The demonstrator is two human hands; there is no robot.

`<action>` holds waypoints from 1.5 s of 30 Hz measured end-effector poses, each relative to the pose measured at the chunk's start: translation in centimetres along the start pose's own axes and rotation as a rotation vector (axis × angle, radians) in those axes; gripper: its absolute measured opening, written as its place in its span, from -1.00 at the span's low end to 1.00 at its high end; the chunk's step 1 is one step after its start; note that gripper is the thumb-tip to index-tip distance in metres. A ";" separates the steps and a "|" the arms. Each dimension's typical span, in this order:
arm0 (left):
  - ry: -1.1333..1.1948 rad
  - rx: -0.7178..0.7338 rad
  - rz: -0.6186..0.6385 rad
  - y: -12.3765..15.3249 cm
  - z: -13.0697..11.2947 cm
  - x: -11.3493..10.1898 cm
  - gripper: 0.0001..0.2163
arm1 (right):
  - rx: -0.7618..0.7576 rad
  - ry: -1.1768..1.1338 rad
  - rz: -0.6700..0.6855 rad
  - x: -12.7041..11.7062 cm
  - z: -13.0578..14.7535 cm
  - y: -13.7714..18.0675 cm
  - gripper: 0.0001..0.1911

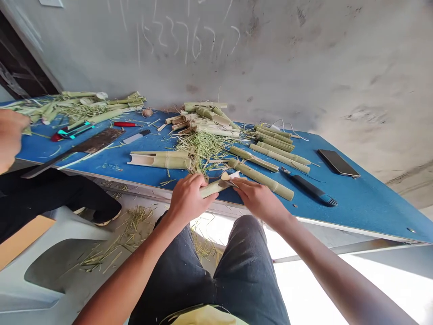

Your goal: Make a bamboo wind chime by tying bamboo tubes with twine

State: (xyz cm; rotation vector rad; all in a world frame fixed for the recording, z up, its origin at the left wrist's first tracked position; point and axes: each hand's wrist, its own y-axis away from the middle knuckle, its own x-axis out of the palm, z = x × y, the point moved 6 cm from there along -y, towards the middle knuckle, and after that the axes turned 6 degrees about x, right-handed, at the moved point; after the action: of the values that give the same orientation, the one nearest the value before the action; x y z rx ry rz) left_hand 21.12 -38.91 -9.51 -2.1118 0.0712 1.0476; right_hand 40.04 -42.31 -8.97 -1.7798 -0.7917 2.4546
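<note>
My left hand (190,196) is wrapped round a short split bamboo piece (214,187) at the table's front edge, above my knees. The fingers of my right hand (260,199) are pressed together at the far end of that piece; what they pinch, if anything, is hidden. Just behind, a bamboo length (262,178) lies on the blue table (355,203). A black utility knife (313,189) rests to the right of it. A split bamboo trough (160,160) lies to the left of my hands.
A heap of green shavings (206,146) and bamboo strips (213,124) stands at the back. Left are a cleaver (101,140), a small knife (136,136) and a teal peeler (76,130). A phone (338,162) lies right. Another person's hand (11,137) is far left.
</note>
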 end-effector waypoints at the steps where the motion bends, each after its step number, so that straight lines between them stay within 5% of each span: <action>1: 0.004 -0.011 0.000 0.0 0.1 0.0 -0.65 | 0.006 0.017 0.008 -0.1 -0.2 -0.1 -0.64; 32: 0.027 -0.236 0.017 0.1 0.7 0.2 -0.63 | 0.136 0.149 0.095 0.0 -1.0 -1.3 -0.66; 45: -0.007 -0.102 0.000 -0.1 0.3 -0.1 -0.62 | 0.110 0.084 0.064 -0.5 -0.4 -1.0 -0.65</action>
State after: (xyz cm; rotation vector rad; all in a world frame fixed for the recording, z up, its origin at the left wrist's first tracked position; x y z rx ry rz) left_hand 20.87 -38.65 -9.56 -2.1994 0.0144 1.0797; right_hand 40.28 -41.44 -8.24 -1.8831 -0.5908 2.3911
